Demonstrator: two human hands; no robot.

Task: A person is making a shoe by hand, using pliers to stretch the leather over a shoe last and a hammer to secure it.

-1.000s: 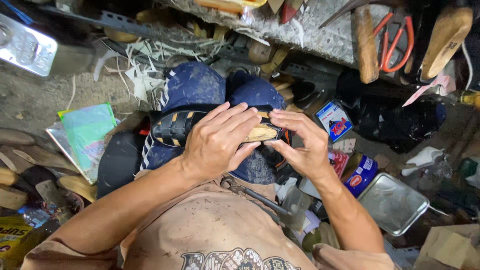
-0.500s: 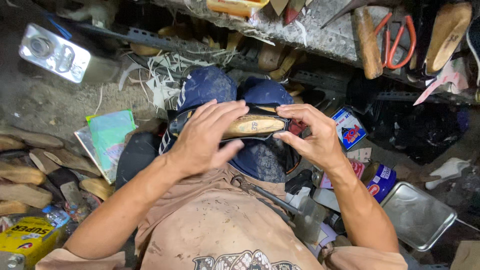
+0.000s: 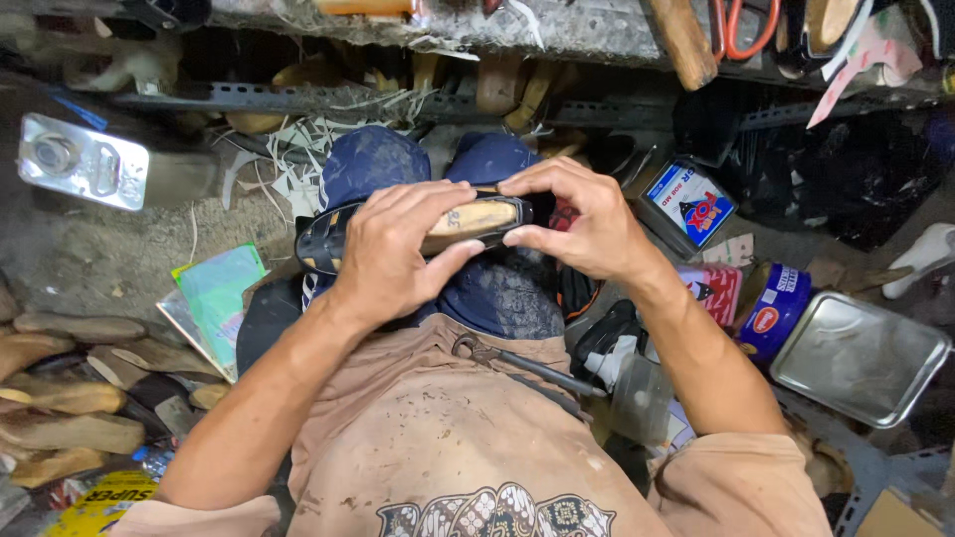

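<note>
Where the two hands meet at the centre of the frame, a black shoe upper on a wooden last [image 3: 468, 221] lies crosswise above the person's blue-clad knees [image 3: 373, 164].

Left hand [image 3: 393, 254]: laid over the left and middle part of the shoe, fingers curled across its top, thumb under the lower edge; closed in a grip around it.

Right hand [image 3: 587, 224]: at the right end of the shoe, fingers arched over the tip, thumb pressed in from below; pinched shut on that end. The pale wood of the last shows between the two hands.

Lap: a dark metal tool with a ring at one end [image 3: 517, 363] rests just below the hands, on the stained tan shirt.

Containers:
- Rectangular metal tray [image 3: 860, 358], lower right; what lies in it cannot be told.
- Round blue tin [image 3: 776, 313], lying just left of the tray, touching or nearly so; contents not visible.
- Flat blue and white tin [image 3: 688, 204], right of the right hand, lid on.
- Silver rectangular can [image 3: 85, 164] with a cap on its top face, upper left, closed.

Other items: a row of wooden lasts [image 3: 70, 398] at the left edge; a green packet [image 3: 219, 298] beside the left forearm; pale strips [image 3: 288, 149] scattered above the knees.
</note>
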